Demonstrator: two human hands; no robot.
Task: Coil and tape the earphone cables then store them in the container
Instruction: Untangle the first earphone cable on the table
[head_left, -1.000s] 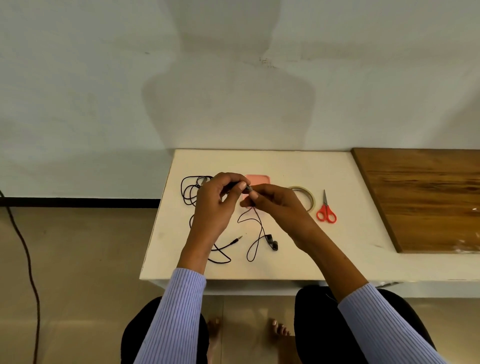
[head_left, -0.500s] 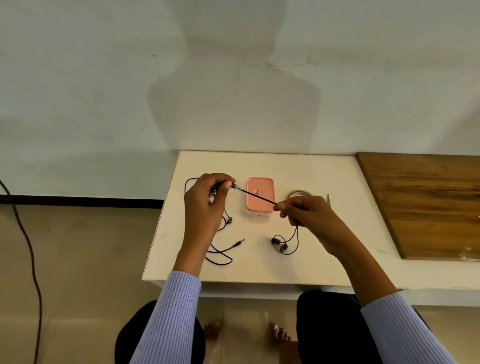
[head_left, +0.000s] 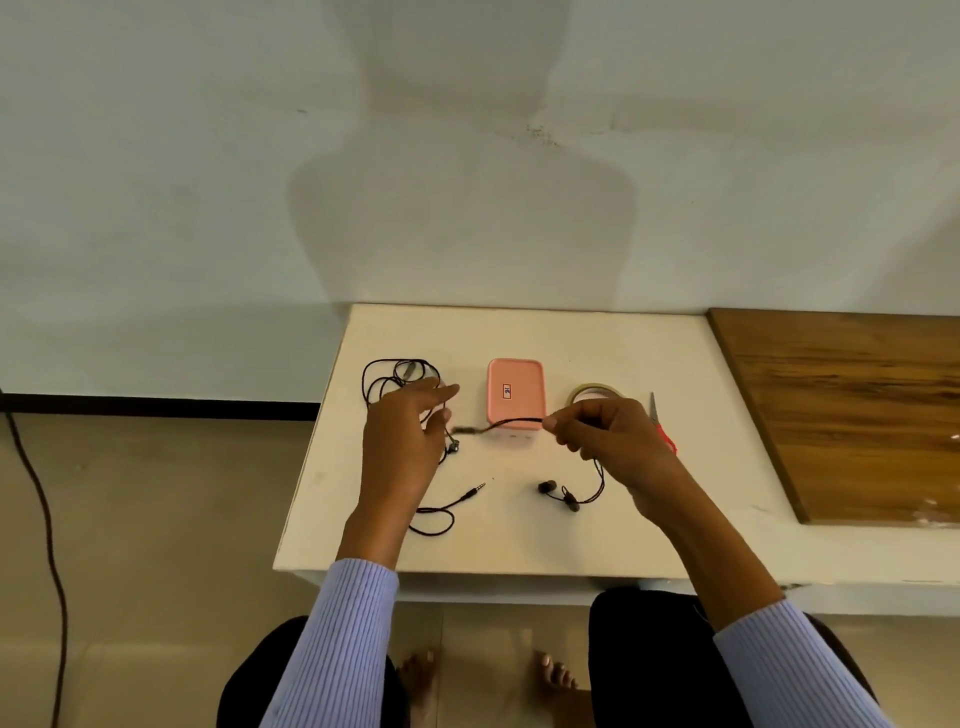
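Meanwhile, a limp, light earphone cable is pinched in the right hand at the pink container's six o'clock; the left hand is spread, holding nothing.

pink container, small dark label (perhaps a logo), unreadable

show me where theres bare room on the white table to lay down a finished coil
Bare patches: the back strip behind the pink container and tape roll; the front edge nearest the person; the right part between the scissors and the wooden board. Crowded: the left, with the tangled earphone cable, and the middle, where both hands work a cable.
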